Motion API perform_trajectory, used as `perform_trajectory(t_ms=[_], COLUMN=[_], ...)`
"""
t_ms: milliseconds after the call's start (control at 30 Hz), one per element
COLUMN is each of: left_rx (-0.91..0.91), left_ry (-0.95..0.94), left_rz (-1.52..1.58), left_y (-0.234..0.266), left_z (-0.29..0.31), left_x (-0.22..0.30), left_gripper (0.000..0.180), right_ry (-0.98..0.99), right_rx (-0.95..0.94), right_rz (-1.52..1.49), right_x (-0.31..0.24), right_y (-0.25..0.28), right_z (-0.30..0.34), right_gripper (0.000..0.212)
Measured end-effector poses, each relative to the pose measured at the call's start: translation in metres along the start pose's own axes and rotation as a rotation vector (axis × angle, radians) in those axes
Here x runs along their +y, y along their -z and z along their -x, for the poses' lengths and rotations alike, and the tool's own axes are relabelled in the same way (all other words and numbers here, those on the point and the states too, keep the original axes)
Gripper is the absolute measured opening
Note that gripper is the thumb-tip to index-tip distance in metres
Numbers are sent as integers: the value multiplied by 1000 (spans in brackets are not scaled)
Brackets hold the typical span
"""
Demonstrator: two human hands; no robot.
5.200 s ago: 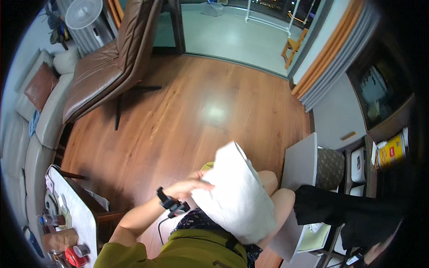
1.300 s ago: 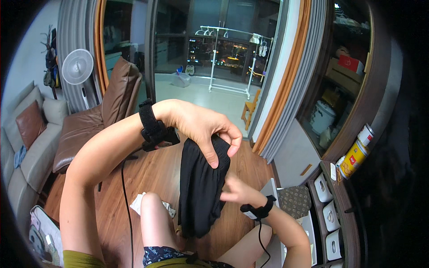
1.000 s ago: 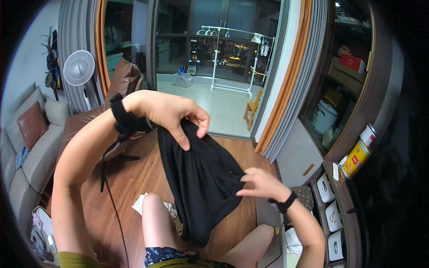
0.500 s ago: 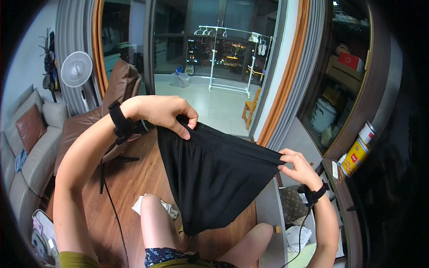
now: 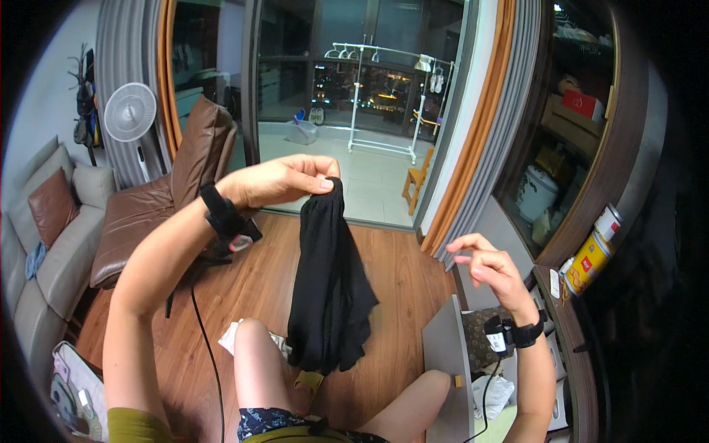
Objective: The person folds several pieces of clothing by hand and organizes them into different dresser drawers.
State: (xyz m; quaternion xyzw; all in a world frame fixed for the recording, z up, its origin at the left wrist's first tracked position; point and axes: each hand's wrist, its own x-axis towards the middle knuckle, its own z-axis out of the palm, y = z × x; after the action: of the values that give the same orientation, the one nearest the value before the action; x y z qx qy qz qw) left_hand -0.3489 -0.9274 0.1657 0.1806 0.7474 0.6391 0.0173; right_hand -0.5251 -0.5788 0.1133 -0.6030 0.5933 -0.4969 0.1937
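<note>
A black garment with a gathered waistband (image 5: pixel 329 288) hangs in loose folds above the floor, in front of my knees. My left hand (image 5: pixel 292 179) pinches it by its top edge between thumb and fingers. Off to the right, my right hand (image 5: pixel 489 269) is apart from the cloth, its fingers loosely bent and spread with nothing in them. The nearest thing below that hand is a pulled-out grey drawer (image 5: pixel 447 369) with a dark patterned item (image 5: pixel 484 332) and a white cloth (image 5: pixel 493 395) inside.
A white cloth (image 5: pixel 227 338) lies on the wooden floor (image 5: pixel 399 273) by my left knee. Brown recliner (image 5: pixel 148 210), grey sofa (image 5: pixel 66 262) and fan (image 5: pixel 130 112) stand at left. A white clothes rack (image 5: pixel 354 96) is beyond the doorway. Cables run from both wrist bands.
My right hand has let go of the black garment, which was stretched between both hands. It now hangs bunched from my left hand, which has shifted slightly right.
</note>
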Motion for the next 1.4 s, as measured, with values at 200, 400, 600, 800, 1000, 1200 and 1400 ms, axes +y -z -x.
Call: perform_trajectory(t_ms=[200, 400, 600, 800, 1000, 1200, 1400], left_rx=[-177, -230, -190, -256, -265, 21, 70], left_ry=[39, 95, 142, 147, 58, 114, 150], left_rz=[-122, -331, -888, -502, -421, -264, -1086], left_y=[-38, -37, -53, -57, -30, 26, 19], left_z=[-28, -19, -1, 0, 3, 41, 45], left_x=[-10, 11, -3, -5, 20, 15, 8], left_gripper=[10, 30, 54, 32, 21, 21, 31], right_ry=[81, 107, -137, -204, 77, -288, 22], right_rx=[-11, 47, -22, -142, -364, -327, -28], right_rz=[-107, 173, -404, -473, 113, 798, 1061], right_x=[24, 27, -1, 12, 101, 60, -2], right_y=[-85, -121, -118, -120, -159, -65, 5], right_z=[-52, -77, -73, -68, -6, -3, -20], right_gripper=[66, 26, 21, 21, 41, 42, 20])
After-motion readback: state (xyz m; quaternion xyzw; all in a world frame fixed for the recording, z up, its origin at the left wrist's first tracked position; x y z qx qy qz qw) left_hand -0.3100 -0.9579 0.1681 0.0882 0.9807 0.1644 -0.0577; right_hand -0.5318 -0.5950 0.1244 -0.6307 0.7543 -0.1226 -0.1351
